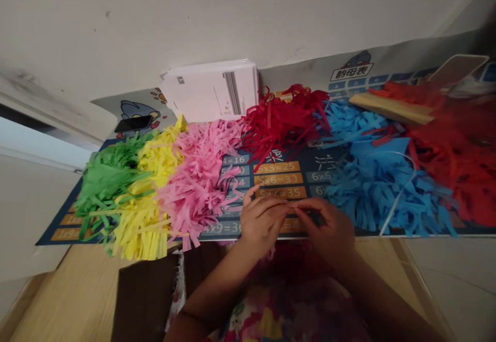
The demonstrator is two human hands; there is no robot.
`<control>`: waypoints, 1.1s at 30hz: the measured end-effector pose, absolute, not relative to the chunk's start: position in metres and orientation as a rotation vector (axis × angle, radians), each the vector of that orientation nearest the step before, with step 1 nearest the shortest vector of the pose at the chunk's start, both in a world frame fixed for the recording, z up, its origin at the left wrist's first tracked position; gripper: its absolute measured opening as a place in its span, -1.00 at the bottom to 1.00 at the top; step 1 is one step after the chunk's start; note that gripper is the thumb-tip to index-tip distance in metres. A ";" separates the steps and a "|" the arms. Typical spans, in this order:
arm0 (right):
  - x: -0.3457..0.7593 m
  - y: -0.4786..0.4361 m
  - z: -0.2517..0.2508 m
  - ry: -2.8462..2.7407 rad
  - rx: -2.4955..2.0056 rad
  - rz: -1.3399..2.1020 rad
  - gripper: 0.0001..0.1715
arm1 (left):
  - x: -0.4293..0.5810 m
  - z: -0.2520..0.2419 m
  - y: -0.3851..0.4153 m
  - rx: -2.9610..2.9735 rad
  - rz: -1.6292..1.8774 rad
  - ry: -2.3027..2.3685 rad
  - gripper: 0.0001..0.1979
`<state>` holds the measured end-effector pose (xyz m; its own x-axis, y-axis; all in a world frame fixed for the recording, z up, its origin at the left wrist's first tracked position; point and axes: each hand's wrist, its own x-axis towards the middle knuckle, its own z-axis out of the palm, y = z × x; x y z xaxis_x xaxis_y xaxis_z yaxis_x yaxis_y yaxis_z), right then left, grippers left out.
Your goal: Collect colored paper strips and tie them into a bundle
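Note:
My left hand (261,220) and my right hand (329,226) meet at their fingertips over the front edge of the desk mat. Both are pinched together, and whatever lies between the fingertips is too small to make out. Left of my left hand lies a heap of pink fringed paper (201,176). Blue fringed paper (387,197) is spread just right of my right hand, with a thin white strip (399,192) curving over it. Crimson fringed paper (284,120) lies beyond my hands.
Yellow (149,197) and green fringed paper (108,176) lie at the left, near a dark phone (134,123). A white box (211,91) stands against the wall. More red paper (465,161) and a tan wooden block (391,108) are at the right.

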<state>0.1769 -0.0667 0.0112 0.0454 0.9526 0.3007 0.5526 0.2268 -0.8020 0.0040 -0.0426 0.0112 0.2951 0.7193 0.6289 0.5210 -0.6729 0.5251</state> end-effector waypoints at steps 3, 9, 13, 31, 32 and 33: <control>0.173 -0.068 0.007 -1.629 -1.450 0.557 -0.84 | 0.005 0.010 -0.041 2.342 1.268 1.141 -0.86; 0.186 -0.062 0.011 -1.785 -1.380 0.522 -0.81 | 0.006 0.003 -0.039 2.294 1.186 1.170 -0.93; 0.278 -0.021 0.029 -1.705 -1.685 0.101 -0.74 | -0.003 0.010 -0.038 2.204 1.243 1.165 -0.91; 0.346 0.016 0.070 -1.812 -2.024 0.171 -0.82 | 0.009 0.021 -0.055 1.127 1.132 1.119 -0.80; 0.332 0.005 0.075 -1.805 -1.982 0.201 -0.82 | 0.011 0.022 -0.055 1.005 1.133 1.088 -0.75; 0.315 -0.006 0.077 -1.806 -1.926 0.257 -0.82 | 0.013 0.022 -0.055 0.889 1.133 1.043 -0.71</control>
